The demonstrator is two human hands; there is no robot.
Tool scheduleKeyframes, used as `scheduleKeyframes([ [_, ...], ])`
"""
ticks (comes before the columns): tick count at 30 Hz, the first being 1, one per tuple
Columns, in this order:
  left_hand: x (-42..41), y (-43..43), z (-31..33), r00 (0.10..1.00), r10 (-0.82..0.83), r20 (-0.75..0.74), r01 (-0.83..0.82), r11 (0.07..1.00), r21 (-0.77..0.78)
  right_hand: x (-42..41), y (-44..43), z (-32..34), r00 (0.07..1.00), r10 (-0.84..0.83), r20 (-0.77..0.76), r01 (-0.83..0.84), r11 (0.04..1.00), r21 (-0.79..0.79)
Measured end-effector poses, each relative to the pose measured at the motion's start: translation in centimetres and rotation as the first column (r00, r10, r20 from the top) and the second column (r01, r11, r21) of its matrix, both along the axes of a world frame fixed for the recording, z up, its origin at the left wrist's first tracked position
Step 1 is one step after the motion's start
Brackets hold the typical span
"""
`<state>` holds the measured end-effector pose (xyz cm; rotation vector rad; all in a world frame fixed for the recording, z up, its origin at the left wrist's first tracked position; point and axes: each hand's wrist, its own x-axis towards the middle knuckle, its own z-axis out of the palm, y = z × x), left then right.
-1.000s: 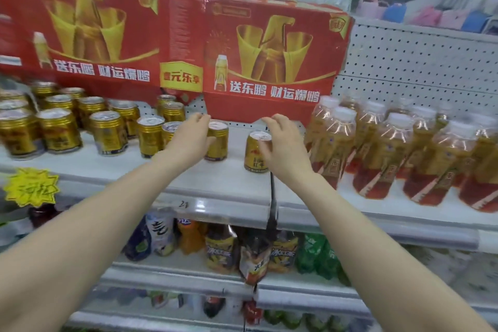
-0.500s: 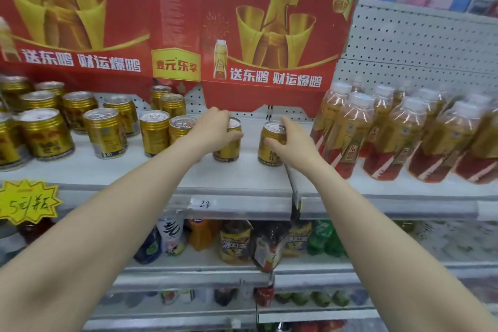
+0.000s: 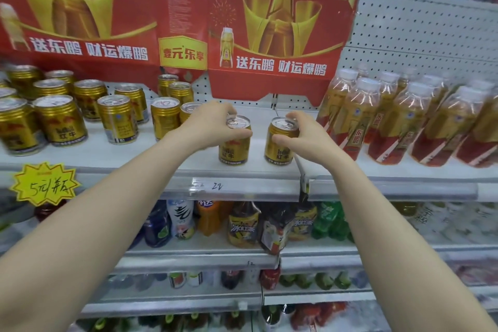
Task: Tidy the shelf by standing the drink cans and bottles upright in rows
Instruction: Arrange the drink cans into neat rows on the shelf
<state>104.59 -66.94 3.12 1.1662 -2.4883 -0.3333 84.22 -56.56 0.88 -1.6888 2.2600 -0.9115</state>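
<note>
Gold metal fills both hands: the left hand [image 3: 213,127] is curled round the top of 1 upright can [image 3: 234,147], the right hand [image 3: 301,137] pinches the rim of a 2nd can [image 3: 280,143] just beside it. Both cans stand near the shelf's [image 3: 134,153] front edge, probably gripped high for sliding into line. More cans [image 3: 114,118] stand in rows toward the left end, bottles [image 3: 355,116] toward the right.

Two gold cans [image 3: 233,143] [image 3: 280,143] upright near shelf front, gold cans [image 3: 60,118] left, amber bottles [image 3: 398,118] right
</note>
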Motion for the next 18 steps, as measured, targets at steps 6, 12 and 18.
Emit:
scheduleKeyframes([
  [6,-0.8,0.6,-1.1,0.996,0.079,-0.032,-0.082,0.992,-0.095,0.2,0.3,1.0,0.999,0.03,-0.022,-0.028,0.997,0.068],
  [12,0.4,0.7,-0.9,0.992,-0.111,-0.066,0.109,0.994,-0.025,1.0,0.4,1.3,0.994,0.01,-0.113,-0.005,0.999,0.044],
  [18,0.8,0.5,-0.7,0.993,-0.105,-0.053,0.102,0.993,-0.065,1.4,0.5,1.3,0.988,-0.019,-0.153,0.03,0.997,0.07],
])
